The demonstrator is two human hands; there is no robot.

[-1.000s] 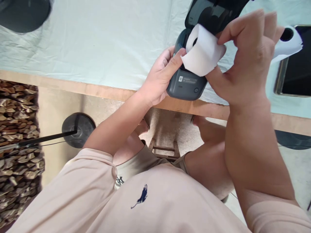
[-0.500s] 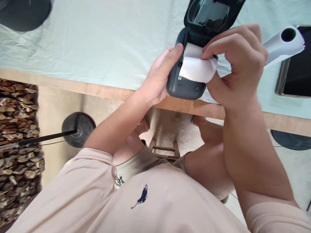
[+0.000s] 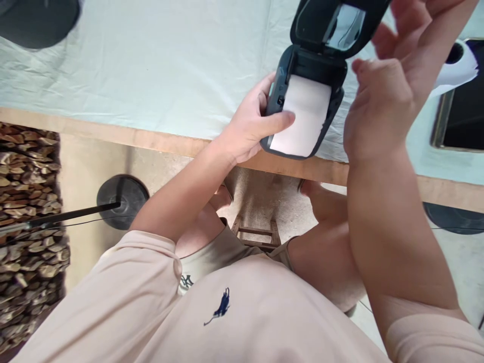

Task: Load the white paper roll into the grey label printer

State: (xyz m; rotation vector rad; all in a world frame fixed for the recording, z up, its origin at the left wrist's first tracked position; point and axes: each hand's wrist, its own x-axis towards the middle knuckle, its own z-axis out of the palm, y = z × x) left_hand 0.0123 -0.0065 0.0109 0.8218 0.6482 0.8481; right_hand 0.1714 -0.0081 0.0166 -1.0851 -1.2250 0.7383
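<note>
Printer (image 3: 302,96) stands at the near edge of the worktop (image 3: 151,75), on the pale cloth, lid (image 3: 333,25) raised. Paper (image 3: 302,116) is seated in the bay, and its loose end is laid out over the front of the body.

Left hand (image 3: 249,123) is wrapped round the printer's left side; fingers grasp the casing, and the thumb is pressed on the paper's lower left corner.

Right hand (image 3: 393,75) is held just right of the printer, beside the raised lid. Fingers are spread and released, nothing gripped.

A spare roll (image 3: 454,68) lies to the right, against a phone (image 3: 461,101).

Judged progress: loading of the paper appears done. Left to do: lid not yet shut over the paper.
</note>
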